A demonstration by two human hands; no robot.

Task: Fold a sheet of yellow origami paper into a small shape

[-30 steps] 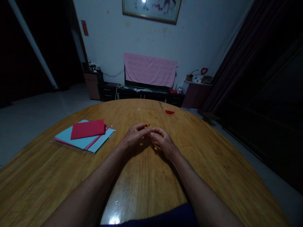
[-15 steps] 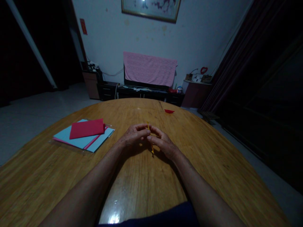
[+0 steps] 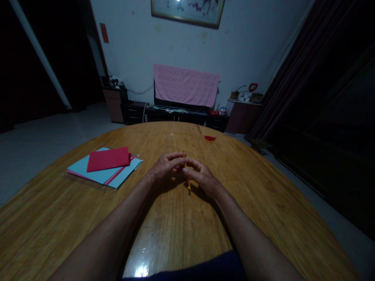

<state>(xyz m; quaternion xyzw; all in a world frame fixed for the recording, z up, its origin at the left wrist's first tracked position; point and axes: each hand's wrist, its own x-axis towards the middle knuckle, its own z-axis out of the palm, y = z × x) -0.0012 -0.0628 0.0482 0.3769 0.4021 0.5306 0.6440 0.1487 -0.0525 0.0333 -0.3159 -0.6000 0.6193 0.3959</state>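
Observation:
A narrow piece of folded yellow paper (image 3: 188, 182) stands edge-on between my hands, just above the middle of the table. My left hand (image 3: 167, 167) pinches it from the left, with thumb and fingers near its upper half. From the right, my right hand (image 3: 202, 177) grips the same paper, its thumb slightly lower than the left thumb. The fingertips of both hands nearly meet and hide part of the paper. Its lower end sticks out below the fingers, close to the wood.
The round wooden table (image 3: 164, 230) fills the foreground. Left of my hands, a folded red paper (image 3: 108, 159) lies on light blue sheets (image 3: 120, 180) in a clear sleeve. A small red folded paper (image 3: 210, 137) sits near the far edge. Beyond stands a screen under a pink cloth (image 3: 186, 86).
The fingers have shifted very slightly on the yellow paper. Both hands stay in the same place, and the view has moved only a little.

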